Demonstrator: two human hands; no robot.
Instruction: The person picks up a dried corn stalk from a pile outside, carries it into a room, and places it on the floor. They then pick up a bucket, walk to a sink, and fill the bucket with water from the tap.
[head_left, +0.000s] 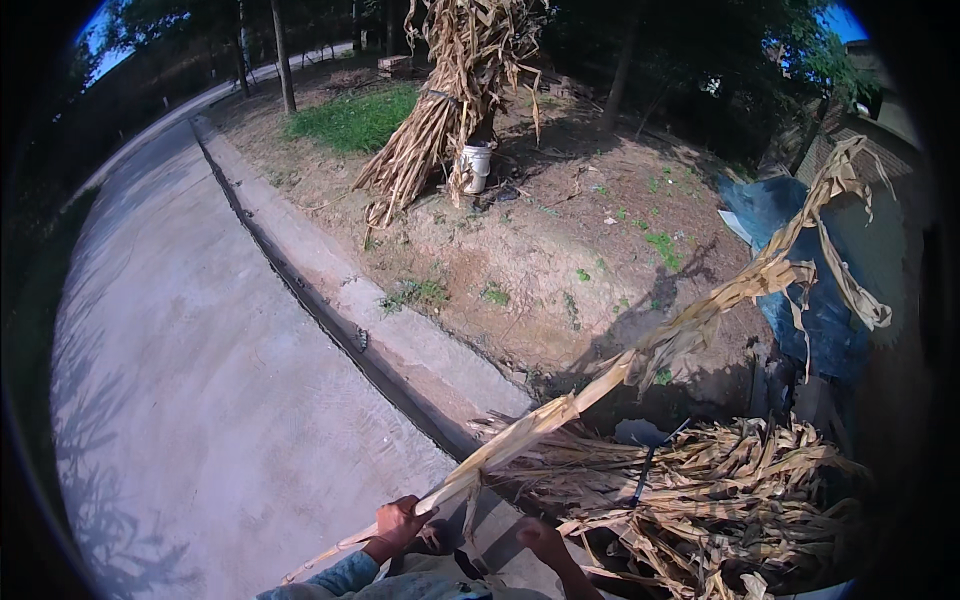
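My left hand point(400, 526) is closed around the lower part of a long dry corn stalk point(545, 425). The stalk slants up and away to the right, its pale leaves hanging loose near the top. To the right of that hand, my right hand point(543, 541) is in front of my body, apart from the stalk; it is smeared, so its fingers cannot be made out. Beyond it on the right lies a heap of dry corn stalks point(720, 500), with a thin dark strip point(644, 476) across it.
Pale concrete paving point(230, 390) spreads to the left, edged by a narrow gutter point(310, 290). On the dirt bank beyond, a tall bundle of corn stalks point(425, 135) leans upright beside a white bucket point(477, 168). Blue sheeting point(835, 300) hangs at the right.
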